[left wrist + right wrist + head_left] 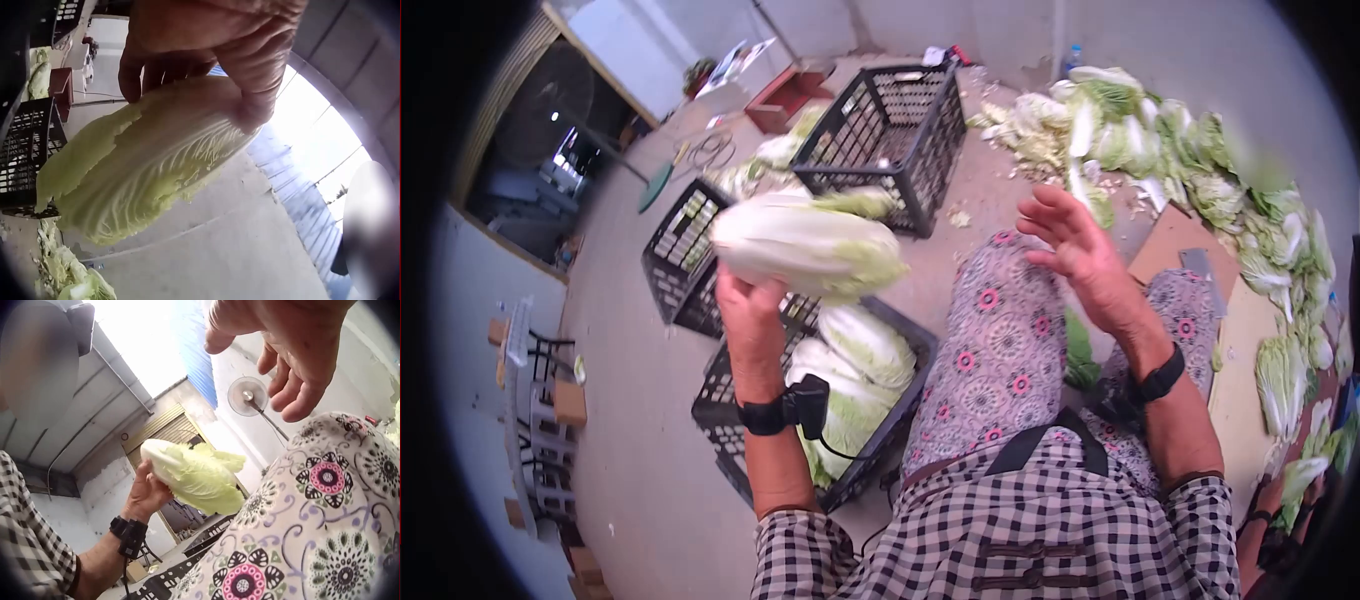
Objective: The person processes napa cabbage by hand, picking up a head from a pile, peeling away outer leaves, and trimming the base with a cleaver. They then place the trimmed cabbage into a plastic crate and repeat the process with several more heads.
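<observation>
A napa cabbage (810,245) is held up by my left hand (750,310), which grips it near its white base. In the left wrist view the thumb and fingers clasp the base of the cabbage (156,156), and its pale green leaf end points away. One outer leaf (87,156) hangs partly loose. Below the left hand, a black crate (920,350) contains several more napa cabbages (865,345). My right hand (1085,260) is raised over the patterned trousers (1000,340), fingers spread and loosely bent, holding nothing.
Another black crate (945,150) stands ahead, with a third crate (665,270) to the left. Piled cabbage leaves (1130,140) line the wall at right. A knife (1197,265) lies on cardboard (1165,240) by the right knee. Another person's arm (1255,530) shows at lower right.
</observation>
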The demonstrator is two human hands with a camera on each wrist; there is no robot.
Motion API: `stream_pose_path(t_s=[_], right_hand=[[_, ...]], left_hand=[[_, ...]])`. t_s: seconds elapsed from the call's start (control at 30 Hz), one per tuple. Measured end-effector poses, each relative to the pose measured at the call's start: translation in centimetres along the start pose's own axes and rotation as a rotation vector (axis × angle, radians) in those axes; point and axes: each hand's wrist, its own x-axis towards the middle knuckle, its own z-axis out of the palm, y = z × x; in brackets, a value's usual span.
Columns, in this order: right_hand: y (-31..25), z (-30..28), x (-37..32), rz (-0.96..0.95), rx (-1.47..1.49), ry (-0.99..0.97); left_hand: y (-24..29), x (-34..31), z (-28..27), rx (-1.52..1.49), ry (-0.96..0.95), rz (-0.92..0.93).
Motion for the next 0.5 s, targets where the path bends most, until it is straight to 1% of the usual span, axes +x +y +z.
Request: stream_pose_path(t_s=[0.03, 0.1, 0.17, 0.2, 0.23, 0.27, 0.3, 0.33, 0.37, 0.4, 0.43, 0.47, 0.5], right_hand=[[-0.4, 0.1, -0.2, -0.1, -0.1, 0.002], [-1.4, 0.0, -0.6, -0.252, -0.408, -0.071], [-2.5, 0.6, -1.3, -0.266, -0.458, -0.184], [-2.6, 0.3, -1.9, -0.22, -0.371, -0.146], [-2.5, 0.0, -2.4, -0.182, -0.278, -0.109], [-2.5, -0.4, -2.7, -0.148, -0.183, -0.074], [-2.9, -0.7, -3.0, -0.167, -0.139, -0.011], [-3.2, -1.0, -3.3, -0.187, -0.095, 0.049], [-3.4, -1.3, -3.6, -0.208, -0.048, 0.11], [-3.7, -1.4, -3.6, -0.252, 0.068, 0.136], [-4.0, -1.6, -3.6, -0.286, 0.082, 0.2], [-4.1, -1.9, -3.5, -0.32, 0.098, 0.262], [-4.0, -2.2, -3.5, -0.353, 0.115, 0.323]], left_hand=[[0.8, -0.1, 2.7, 0.077, -0.112, -0.032], [1.9, -0.5, 8.1, 0.001, -0.344, -0.057], [2.2, -0.6, 12.9, 0.048, -0.587, 0.152], [2.4, -0.4, 14.5, 0.181, -0.647, 0.317], [2.8, -0.5, 15.7, 0.134, -0.618, 0.331], [3.3, -0.4, 16.9, 0.06, -0.627, 0.263], [3.6, -0.3, 18.0, -0.01, -0.633, 0.187], [3.2, 0.2, 18.7, -0.048, -0.681, 0.189], [3.4, 0.0, 19.5, 0.01, -0.704, 0.251], [3.7, -0.3, 20.1, 0.067, -0.723, 0.313], [3.9, -0.7, 20.6, 0.128, -0.736, 0.377], [3.8, -1.2, 21.1, 0.136, -0.799, 0.309], [3.4, -1.5, 21.4, 0.129, -0.77, 0.271]])
